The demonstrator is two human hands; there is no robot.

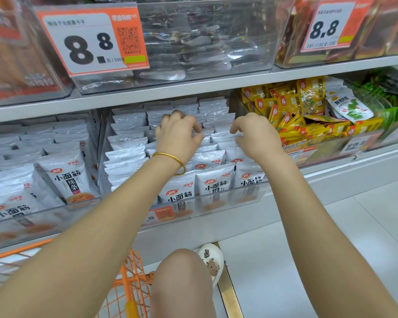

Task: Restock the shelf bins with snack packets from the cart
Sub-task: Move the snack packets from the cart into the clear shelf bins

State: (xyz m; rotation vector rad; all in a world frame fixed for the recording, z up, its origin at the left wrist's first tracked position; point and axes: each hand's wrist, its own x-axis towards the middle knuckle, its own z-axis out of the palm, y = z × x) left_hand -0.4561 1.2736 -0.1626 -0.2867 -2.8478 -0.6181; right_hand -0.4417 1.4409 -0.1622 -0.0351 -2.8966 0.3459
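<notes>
A clear plastic shelf bin [218, 198] on the lower shelf is packed with upright rows of white snack packets [214, 180] printed with black characters. My left hand [177, 134], a gold bangle on its wrist, rests curled on top of the middle rows. My right hand [255, 136] is curled over the rows at the bin's right side. Both hands' fingertips press down among the packet tops; whether either pinches a packet is hidden. The orange wire cart [126, 283] stands at the lower left, its contents out of view.
A neighbouring bin [39, 216] on the left holds the same white packets. To the right, a bin of yellow packets [308, 120]. The upper shelf [193, 86] carries clear bins with 8.8 price tags [90, 42]. My knee [182, 283] and a white shoe [213, 260] are below.
</notes>
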